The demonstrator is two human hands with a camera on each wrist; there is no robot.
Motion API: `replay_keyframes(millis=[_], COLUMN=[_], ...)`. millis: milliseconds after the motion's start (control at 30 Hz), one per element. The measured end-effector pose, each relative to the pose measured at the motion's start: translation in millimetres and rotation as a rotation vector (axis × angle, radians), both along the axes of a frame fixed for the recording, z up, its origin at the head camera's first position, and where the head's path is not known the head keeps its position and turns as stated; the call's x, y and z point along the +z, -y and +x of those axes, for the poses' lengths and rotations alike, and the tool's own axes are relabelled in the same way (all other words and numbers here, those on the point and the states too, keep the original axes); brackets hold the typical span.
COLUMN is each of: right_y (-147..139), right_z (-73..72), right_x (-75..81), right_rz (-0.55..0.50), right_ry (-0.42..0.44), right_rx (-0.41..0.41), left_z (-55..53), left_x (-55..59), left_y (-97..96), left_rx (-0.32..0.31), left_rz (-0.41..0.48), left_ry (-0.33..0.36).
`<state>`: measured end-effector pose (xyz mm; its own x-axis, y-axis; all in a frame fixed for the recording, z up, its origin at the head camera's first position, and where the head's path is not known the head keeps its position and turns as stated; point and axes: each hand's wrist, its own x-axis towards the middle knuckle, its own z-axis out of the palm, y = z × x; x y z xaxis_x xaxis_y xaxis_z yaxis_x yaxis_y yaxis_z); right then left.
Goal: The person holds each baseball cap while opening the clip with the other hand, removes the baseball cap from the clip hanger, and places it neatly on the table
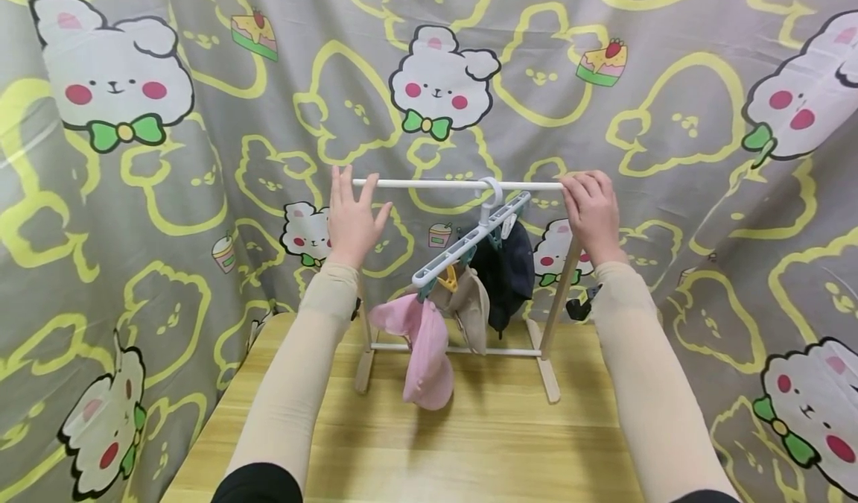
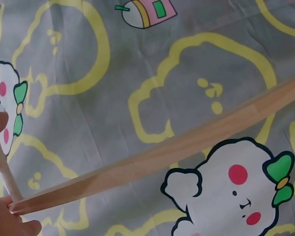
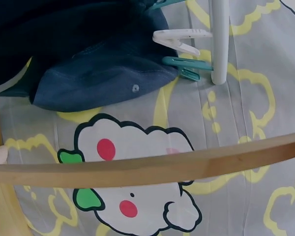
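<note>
A small rack with a white top rod [image 1: 429,184] and wooden legs [image 1: 561,294] stands on the table. My left hand [image 1: 351,223] touches the rod's left end with fingers straight and spread. At the right end, my right hand [image 1: 591,209] grips the rod's corner with bent fingers. Between them a grey-blue clip hanger [image 1: 462,244] hangs by its hook, its bar slanting toward me. Clipped on it are a pink cap [image 1: 429,354], a beige cap [image 1: 474,313], a black cap [image 1: 489,283] and a dark blue cap [image 3: 108,83], partly overlapping. White and teal clips [image 3: 187,61] show beside the blue cap.
The wooden tabletop [image 1: 482,443] extends in front of the rack. A grey curtain [image 1: 268,93] with cartoon bears surrounds the table at the back and sides. A lower white crossbar [image 1: 503,352] joins the rack's legs, and its wooden feet [image 1: 546,372] rest on the table.
</note>
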<state>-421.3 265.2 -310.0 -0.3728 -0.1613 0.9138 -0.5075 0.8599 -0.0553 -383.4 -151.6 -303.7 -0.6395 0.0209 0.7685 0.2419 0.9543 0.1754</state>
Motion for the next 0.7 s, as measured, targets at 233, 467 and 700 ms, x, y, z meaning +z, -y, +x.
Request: replay_keyframes(millis=[233,467,700], right_y=[2.7,3.9,11.6], right_z=[-0.5,1.0,4.1], right_x=[-1.0,0.1,-4.7], right_rz=[-0.004,0.006,-0.064], right_ry=[0.040,0.056,0.019], right_rx=[0.001,-0.006,0.000], left_z=[2.6,1.4,4.4], left_x=[-2.9,-7.4,-10.7], left_y=[-1.3,-0.1,0.8], left_rx=[0.008,0.009,0.009], left_rz=[0.029,0.031,0.043], left_ry=[-0.006,-0.038,-0.065])
